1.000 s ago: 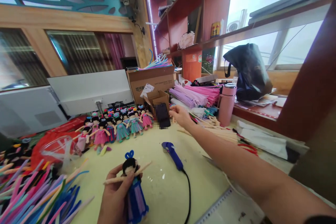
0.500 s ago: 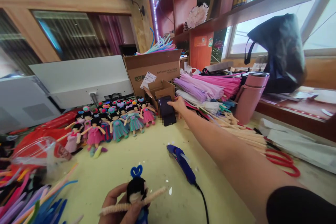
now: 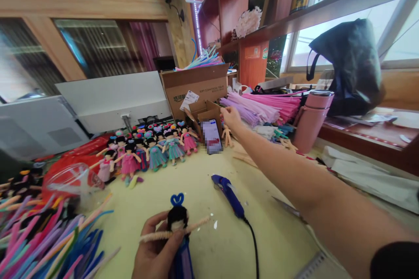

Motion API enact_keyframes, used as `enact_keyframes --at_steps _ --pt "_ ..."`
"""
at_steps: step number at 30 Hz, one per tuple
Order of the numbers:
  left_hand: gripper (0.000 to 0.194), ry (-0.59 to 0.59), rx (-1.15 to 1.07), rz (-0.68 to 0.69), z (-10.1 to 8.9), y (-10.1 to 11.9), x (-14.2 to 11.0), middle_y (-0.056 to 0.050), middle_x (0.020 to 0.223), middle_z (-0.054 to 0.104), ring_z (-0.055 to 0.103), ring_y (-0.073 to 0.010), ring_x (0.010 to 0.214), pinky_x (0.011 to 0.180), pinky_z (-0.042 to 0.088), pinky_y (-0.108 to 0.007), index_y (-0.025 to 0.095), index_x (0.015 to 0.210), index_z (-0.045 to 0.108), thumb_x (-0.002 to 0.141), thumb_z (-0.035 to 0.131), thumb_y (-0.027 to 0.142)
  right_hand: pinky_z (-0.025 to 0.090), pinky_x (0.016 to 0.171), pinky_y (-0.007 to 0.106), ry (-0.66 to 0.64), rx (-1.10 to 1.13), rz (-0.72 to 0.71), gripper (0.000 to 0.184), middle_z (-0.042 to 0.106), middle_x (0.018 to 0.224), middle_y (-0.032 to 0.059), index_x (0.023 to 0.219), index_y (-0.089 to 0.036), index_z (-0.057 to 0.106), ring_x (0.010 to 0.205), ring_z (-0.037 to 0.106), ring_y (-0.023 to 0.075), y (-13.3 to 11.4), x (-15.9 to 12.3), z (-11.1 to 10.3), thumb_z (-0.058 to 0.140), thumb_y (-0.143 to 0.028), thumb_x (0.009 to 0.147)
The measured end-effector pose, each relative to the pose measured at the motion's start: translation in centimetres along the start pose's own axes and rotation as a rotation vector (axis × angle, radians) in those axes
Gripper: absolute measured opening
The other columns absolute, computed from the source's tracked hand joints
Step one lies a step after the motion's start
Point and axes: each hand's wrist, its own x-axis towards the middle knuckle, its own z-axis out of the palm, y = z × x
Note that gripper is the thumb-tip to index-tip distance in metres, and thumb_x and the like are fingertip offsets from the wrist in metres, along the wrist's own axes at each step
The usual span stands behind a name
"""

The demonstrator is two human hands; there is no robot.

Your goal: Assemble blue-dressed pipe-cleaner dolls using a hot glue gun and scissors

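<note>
In my left hand (image 3: 157, 244) is a pipe-cleaner doll (image 3: 178, 218) with black hair, cream arms stretched sideways and a blue heart on top. My thumb presses its front below the face, and its blue lower body runs out of view. My right hand (image 3: 231, 118) is stretched far forward, fingers curled together beside the small cardboard box; whether anything is between them I cannot make out. Just left of it, a phone (image 3: 214, 134) with a lit, partly blurred screen leans against the box. A bare cream doll figure (image 3: 227, 136) stands below my right hand.
A blue corded hot tool (image 3: 231, 196) lies mid-table. Finished dolls (image 3: 157, 150) stand in rows at back left. Loose coloured pipe cleaners (image 3: 55, 239) fill the front left; pink bundles (image 3: 262, 107) lie behind. A pink flask (image 3: 314, 120) and scissors-like blade (image 3: 286, 205) are at right.
My right hand has left the phone and moved slightly up and right. The phone's screen has gone from dark to lit. My left hand still holds the doll. The view has shifted a little.
</note>
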Motion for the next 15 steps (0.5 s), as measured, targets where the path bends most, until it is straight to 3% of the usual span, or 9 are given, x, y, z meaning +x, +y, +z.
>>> enact_keyframes --at_steps 3,5,7,9,11,15 --pt "0.05 -0.058 0.011 0.025 -0.4 0.3 0.0 -0.001 0.082 0.072 0.066 -0.0164 0.074 0.066 0.048 -0.024 0.021 0.095 0.055 0.056 0.08 0.039 0.043 0.066 0.024 -0.073 0.107 -0.122 0.015 0.06 0.077 -0.0014 0.088 -0.019 0.051 0.07 0.054 0.0107 -5.8 -4.5 -1.6 0.047 -0.034 0.085" --pt "0.047 -0.066 -0.022 0.07 -0.5 0.6 -0.2 0.0 0.082 0.07 0.066 -0.0162 0.074 0.067 0.047 -0.025 0.021 0.095 0.053 0.06 0.079 0.037 0.043 0.066 0.024 -0.237 0.263 -0.345 0.013 0.059 0.078 -0.0008 0.088 -0.019 0.052 0.071 0.053 0.0108 -9.0 -9.5 -3.0 0.05 -0.032 0.085" --pt "0.044 -0.08 -0.053 0.113 -0.6 1.1 -0.5 0.0 0.083 0.07 0.065 -0.0149 0.075 0.071 0.047 -0.026 0.021 0.097 0.052 0.063 0.077 0.034 0.043 0.066 0.025 -0.419 0.285 -0.509 0.01 0.057 0.077 -0.0006 0.085 -0.018 0.054 0.071 0.053 0.011 -10.7 -15.4 -4.6 0.052 -0.028 0.084" --pt "0.043 -0.095 -0.077 0.142 -0.6 1.6 -0.8 0.0 0.086 0.07 0.065 -0.0139 0.075 0.073 0.047 -0.026 0.021 0.099 0.051 0.065 0.076 0.032 0.044 0.067 0.025 -0.531 0.212 -0.569 0.007 0.059 0.081 0.001 0.087 -0.018 0.057 0.076 0.054 0.0124 -10.7 -20.9 -5.7 0.052 -0.023 0.084" --pt "0.043 -0.107 -0.091 0.171 -0.6 2.1 -1.1 0.0 0.088 0.069 0.064 -0.0139 0.074 0.073 0.047 -0.027 0.021 0.099 0.05 0.065 0.075 0.031 0.045 0.073 0.028 -0.579 0.151 -0.525 0.011 0.062 0.091 0.0035 0.092 -0.019 0.059 0.087 0.056 0.0147 -9.2 -24.8 -6.0 0.053 -0.019 0.083" --pt "0.041 -0.097 -0.069 0.257 -0.6 2.3 -1.3 -0.002 0.09 0.068 0.064 -0.0174 0.083 0.075 0.047 -0.029 0.02 0.098 0.052 0.066 0.075 0.03 0.047 0.077 0.03 -0.627 0.207 -0.221 0.023 0.062 0.102 0.0053 0.102 -0.02 0.06 0.095 0.057 0.0169 -5.4 -27.5 -4.7 0.057 -0.02 0.079"
